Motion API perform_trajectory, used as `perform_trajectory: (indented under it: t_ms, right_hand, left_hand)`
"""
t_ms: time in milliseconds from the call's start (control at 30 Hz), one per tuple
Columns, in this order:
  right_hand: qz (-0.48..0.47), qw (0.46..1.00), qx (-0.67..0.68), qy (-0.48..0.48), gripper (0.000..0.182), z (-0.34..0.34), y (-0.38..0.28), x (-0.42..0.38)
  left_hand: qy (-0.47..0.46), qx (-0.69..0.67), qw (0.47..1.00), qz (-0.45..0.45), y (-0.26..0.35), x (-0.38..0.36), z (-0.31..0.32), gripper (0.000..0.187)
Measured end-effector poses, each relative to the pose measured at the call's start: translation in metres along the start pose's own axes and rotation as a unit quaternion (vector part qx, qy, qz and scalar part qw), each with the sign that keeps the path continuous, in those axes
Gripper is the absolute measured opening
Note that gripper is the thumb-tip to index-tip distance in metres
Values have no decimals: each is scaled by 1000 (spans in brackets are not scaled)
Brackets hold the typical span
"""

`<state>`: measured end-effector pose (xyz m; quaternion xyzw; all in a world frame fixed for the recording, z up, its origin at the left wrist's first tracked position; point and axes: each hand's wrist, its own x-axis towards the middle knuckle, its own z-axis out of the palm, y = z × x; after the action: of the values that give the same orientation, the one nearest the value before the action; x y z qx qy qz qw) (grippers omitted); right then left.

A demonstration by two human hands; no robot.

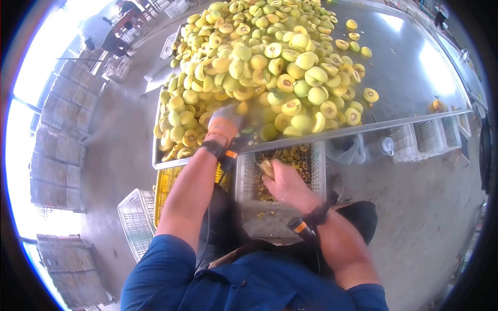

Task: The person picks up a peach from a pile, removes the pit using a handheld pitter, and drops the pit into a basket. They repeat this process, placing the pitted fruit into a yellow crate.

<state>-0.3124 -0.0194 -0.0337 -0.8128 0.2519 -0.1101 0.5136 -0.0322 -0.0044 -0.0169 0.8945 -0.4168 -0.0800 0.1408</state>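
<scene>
In the head view, the halved yellow-green fruit [306,60] lay heaped at 12 o'clock on a metal table [399,67], whose barer surface stretched toward 2 o'clock, and the left hand [225,122] was at the heap's near edge toward 11 o'clock, too blurred to tell whether it gripped anything. The right hand [286,181], just off centre toward 4 o'clock, was clenched around a tan object [267,168] over a pale crate [318,173] holding small brownish-yellow pieces [301,165], while a yellow crate [165,189] stood toward 8 o'clock.
</scene>
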Motion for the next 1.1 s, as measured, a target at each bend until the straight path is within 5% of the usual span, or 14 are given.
perform_trajectory:
  t_ms: [100, 200, 300, 433, 533, 700, 900, 1100]
  right_hand:
    - [-7, 995, 85, 50, 35, -5, -1, 8]
    - [61, 955, 279, 75, 37, -17, 0, 18]
    - [127, 884, 448, 50, 28, -37, -19, 15]
    - [87, 908, 402, 82, 24, -31, -19, 12]
    - [53, 937, 332, 90, 25, -18, -9, 11]
    - [-8, 989, 79, 127, 31, -28, -14, -1]
    - [84, 995, 12, 43, 29, -24, -37, -5]
    - [22, 998, -9, 57, 27, -8, -25, -3]
  left_hand:
    - [93, -42, 987, 125, -11, -28, 11, 43]
    - [59, -142, 949, 276, 22, -81, -23, 37]
    - [26, -212, 928, 305, 29, -111, -12, 46]
    - [-111, -689, 715, 51, 42, -135, -4, 60]
    - [-121, -630, 766, -39, 46, -141, 12, 56]
    - [-70, -628, 775, -1, 37, -135, 29, 52]
    - [-69, -604, 794, -1, 43, -133, 13, 49]
    - [-71, -624, 778, -14, 43, -134, 27, 50]
